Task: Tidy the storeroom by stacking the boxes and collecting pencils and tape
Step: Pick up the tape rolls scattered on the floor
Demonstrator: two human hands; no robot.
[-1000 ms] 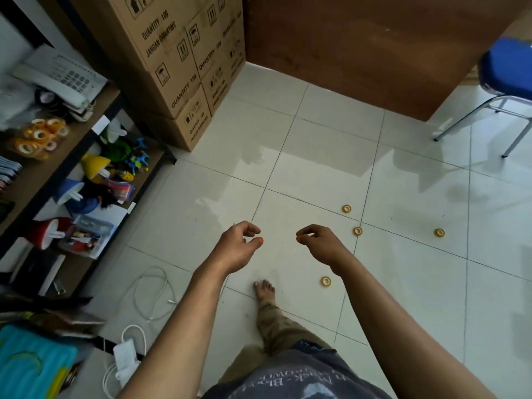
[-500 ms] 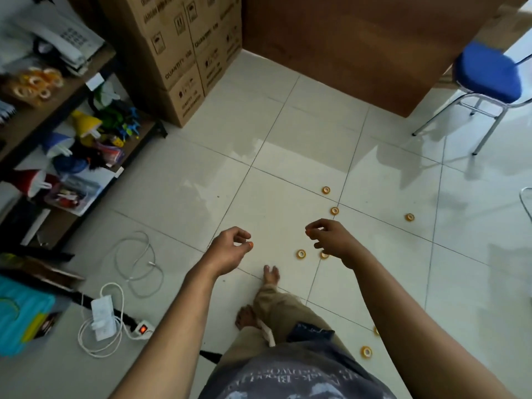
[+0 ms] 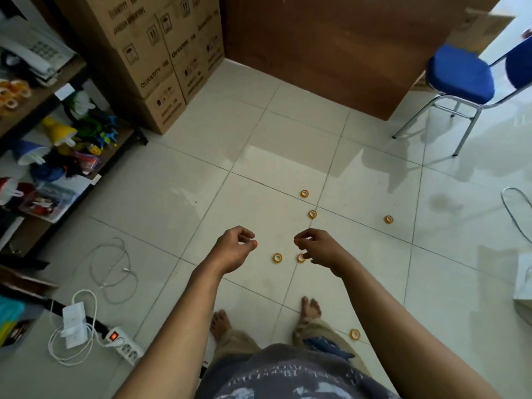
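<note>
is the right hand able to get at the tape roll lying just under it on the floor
Probably yes: the right hand hangs right over that tape roll, nothing lies between them, and it appears to hold nothing, though the person would need to bend down.

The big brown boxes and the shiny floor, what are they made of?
The boxes look like plain matte cardboard: dull brown faces, printed black marks, folded edges. The floor looks like glazed ceramic tile: pale squares with thin dark joint lines and a glossy surface mirroring the chair. It could be another polished tile.

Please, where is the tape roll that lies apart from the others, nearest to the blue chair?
In the head view it lies on the floor tiles at right of centre, alone, between the blue chair and the right hand.
</note>
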